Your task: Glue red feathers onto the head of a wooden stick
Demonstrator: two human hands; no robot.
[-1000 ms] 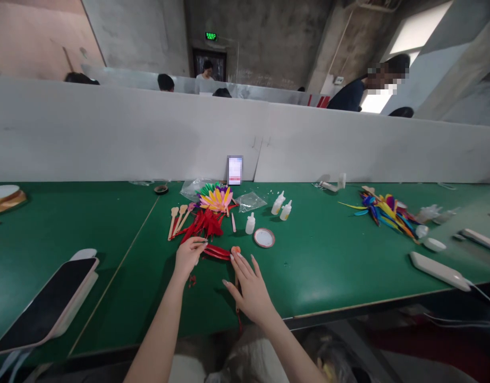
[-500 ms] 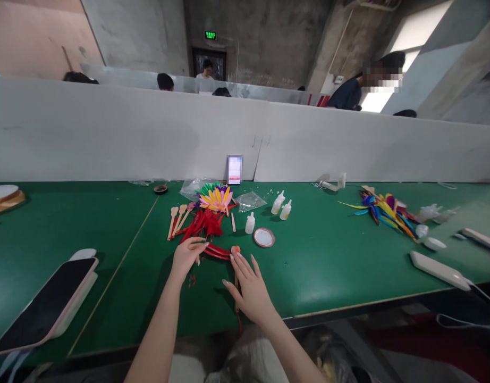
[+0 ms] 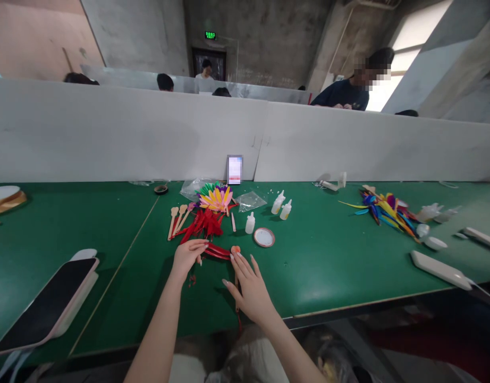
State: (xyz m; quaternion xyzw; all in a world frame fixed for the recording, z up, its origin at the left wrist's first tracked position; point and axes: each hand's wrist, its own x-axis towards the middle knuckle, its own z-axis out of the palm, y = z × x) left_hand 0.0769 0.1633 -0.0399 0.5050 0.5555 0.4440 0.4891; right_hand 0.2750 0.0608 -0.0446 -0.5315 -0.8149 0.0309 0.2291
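Red feather strips (image 3: 218,251) stretch between my hands over the green table. My left hand (image 3: 188,258) pinches their left end between thumb and fingers. My right hand (image 3: 247,284) lies with its fingers spread, fingertips touching the right end of the strips beside a small orange-pink disc (image 3: 235,249). The disc tops a wooden stick (image 3: 236,290), partly hidden under that hand. A pile of red feathers (image 3: 207,223) lies just beyond my left hand, with pink, yellow and green feathers (image 3: 216,198) behind it. Wooden spoon-shaped sticks (image 3: 172,221) are at its left.
White squeeze bottles (image 3: 250,223) and a round lid (image 3: 264,238) stand beyond my right hand. A lit phone (image 3: 234,170) leans on the white partition (image 3: 149,133). A black-topped device (image 3: 48,303) is at left; coloured feathers (image 3: 388,213) and a white device (image 3: 440,269) are at right.
Both hands stay nearly in place on the red strips; the left end of the strips shifts slightly. Beyond the partition, a person in dark clothing has moved left.
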